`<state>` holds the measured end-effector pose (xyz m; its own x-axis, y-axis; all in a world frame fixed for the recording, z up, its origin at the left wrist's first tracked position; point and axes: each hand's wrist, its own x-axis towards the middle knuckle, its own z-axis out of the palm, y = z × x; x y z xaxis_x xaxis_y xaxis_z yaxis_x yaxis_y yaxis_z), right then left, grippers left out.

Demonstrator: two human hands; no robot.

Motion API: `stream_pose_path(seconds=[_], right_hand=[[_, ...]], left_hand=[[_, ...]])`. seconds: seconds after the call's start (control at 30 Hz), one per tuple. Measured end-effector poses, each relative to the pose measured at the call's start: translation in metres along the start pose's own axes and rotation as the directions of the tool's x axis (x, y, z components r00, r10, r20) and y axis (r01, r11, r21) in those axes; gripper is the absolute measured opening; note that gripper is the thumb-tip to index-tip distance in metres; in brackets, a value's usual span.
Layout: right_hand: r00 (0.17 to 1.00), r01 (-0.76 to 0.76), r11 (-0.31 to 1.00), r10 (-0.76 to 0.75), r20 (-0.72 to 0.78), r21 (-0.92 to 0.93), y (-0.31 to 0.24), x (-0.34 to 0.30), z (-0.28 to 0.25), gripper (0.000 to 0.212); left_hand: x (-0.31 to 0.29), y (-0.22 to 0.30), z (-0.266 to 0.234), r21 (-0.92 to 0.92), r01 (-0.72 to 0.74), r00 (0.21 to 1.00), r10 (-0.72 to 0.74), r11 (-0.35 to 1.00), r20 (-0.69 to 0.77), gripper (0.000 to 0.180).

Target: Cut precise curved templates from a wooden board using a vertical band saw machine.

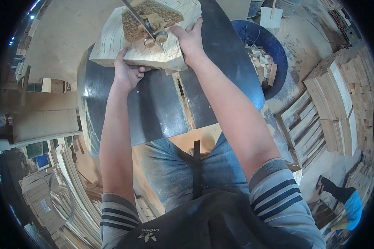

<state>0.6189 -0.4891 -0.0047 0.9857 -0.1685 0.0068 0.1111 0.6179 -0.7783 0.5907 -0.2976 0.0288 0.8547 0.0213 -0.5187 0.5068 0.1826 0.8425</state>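
Note:
A thick pale wooden block (106, 52) with curved pencil lines lies on the dark saw table (153, 103). My left hand (128, 74) grips its near edge, thumb up against the wood and fingers curled at the lower edge. My right hand (190, 43) holds its right side, the thumb on the top face. Over the block, a thin bandsaw blade (139, 18) runs down through round blade guides (156, 38) caked with sawdust. Behind them is a sawdust-covered brown part (164, 16). How far the blade has cut into the wood cannot be made out.
A blue tub (280, 62) of wood offcuts stands right of the table. Stacked boards (332, 108) fill the far right, and long strips (70, 178) lie at the lower left. Another person in a blue top (353, 209) is at the lower right.

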Motion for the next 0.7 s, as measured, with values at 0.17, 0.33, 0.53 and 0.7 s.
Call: stream_pose_path(seconds=[0.17, 0.33, 0.53, 0.7], right_hand=[[1.0, 0.022, 1.0, -0.022, -0.001, -0.009, 0.002, 0.006, 0.002, 0.107], [0.999, 0.027, 1.0, -0.028, -0.026, -0.014, 0.005, 0.011, 0.003, 0.104], [0.998, 0.035, 0.997, -0.038, -0.043, -0.063, 0.008, 0.018, 0.004, 0.102], [0.999, 0.01, 0.995, -0.014, -0.045, -0.097, 0.008, 0.024, 0.003, 0.102]], left_hand=[[0.002, 0.006, 0.002, 0.019, 0.012, 1.0, -0.011, 1.0, -0.008, 0.067], [0.009, 0.008, -0.001, 0.002, 0.006, 1.0, -0.006, 1.0, 0.004, 0.067], [0.015, 0.01, -0.002, 0.01, 0.018, 1.0, -0.018, 1.0, -0.007, 0.066], [0.017, 0.012, 0.0, -0.019, 0.006, 1.0, -0.006, 1.0, 0.022, 0.068]])
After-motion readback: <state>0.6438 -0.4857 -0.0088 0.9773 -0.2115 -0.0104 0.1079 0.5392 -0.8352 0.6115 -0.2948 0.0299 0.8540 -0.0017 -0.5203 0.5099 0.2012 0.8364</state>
